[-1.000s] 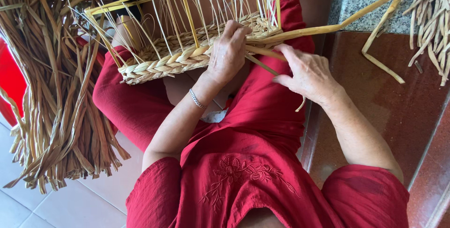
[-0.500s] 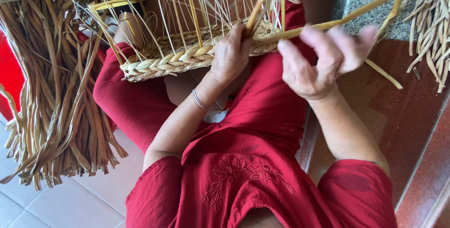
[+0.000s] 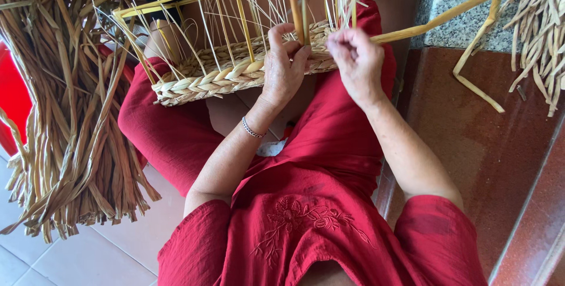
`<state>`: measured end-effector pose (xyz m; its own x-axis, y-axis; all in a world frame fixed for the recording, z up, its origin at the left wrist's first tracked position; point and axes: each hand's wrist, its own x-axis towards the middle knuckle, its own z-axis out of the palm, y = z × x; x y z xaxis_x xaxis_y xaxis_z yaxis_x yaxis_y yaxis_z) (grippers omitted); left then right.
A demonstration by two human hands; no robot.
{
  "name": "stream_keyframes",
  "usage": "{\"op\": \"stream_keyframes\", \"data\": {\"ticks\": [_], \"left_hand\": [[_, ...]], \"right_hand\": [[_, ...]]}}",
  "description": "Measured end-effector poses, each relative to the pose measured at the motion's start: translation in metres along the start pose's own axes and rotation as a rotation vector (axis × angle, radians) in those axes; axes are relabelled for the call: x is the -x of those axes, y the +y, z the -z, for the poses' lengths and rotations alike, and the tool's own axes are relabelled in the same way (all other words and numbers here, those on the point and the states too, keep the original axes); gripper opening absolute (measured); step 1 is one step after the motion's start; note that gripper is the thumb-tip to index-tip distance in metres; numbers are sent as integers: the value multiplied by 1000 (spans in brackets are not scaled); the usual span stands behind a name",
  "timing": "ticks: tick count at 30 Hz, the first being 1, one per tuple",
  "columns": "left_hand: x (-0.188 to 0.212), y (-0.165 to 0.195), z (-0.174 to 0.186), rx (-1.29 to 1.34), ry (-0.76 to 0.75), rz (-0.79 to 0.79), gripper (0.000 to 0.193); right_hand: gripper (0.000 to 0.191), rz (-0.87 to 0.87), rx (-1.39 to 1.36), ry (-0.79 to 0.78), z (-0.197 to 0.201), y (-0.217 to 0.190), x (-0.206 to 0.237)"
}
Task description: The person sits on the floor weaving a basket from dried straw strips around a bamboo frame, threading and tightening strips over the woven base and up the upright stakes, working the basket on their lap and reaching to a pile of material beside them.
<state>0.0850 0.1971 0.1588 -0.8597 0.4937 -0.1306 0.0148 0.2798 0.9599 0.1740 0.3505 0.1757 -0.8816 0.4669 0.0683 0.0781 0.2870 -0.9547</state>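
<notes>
head view, bundle of dried straw (image 3: 65,115) at far left, half-woven basket (image 3: 229,77) on my lap, my left hand (image 3: 282,68) gripping its braided rim, my right hand (image 3: 356,62) pinching a long flat straw strand (image 3: 447,18), more straw (image 3: 538,27) at right

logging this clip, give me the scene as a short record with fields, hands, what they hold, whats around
left hand: rests on the woven rim of the basket, a flat strand upright between its fingers
right hand: pinches a long yellow strand that runs off to the right and bends down
basket: part woven, thin stakes standing up, lying on the lap
left side: bundle of dried fibre
clothing: red garment
wrist: bracelet on left
</notes>
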Motion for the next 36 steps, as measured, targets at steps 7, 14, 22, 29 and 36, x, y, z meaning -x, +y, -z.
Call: {"op": "stream_keyframes", "data": {"ticks": [7,14,22,29,36], "left_hand": [[4,0,-9,-374,-24,-551,22],[11,16,-9,-436,-40,-549,23],[23,9,9,-539,-107,-697,16],[21,14,4,-438,-156,-558,29],[21,10,5,-559,-105,-772,22]], "right_hand": [[20,614,411,-65,9,-31,24],[33,634,933,19,38,-18,-11],[36,559,889,-82,41,27,-22],[38,519,865,-118,41,25,-22],[37,544,886,-158,48,17,-26]]}}
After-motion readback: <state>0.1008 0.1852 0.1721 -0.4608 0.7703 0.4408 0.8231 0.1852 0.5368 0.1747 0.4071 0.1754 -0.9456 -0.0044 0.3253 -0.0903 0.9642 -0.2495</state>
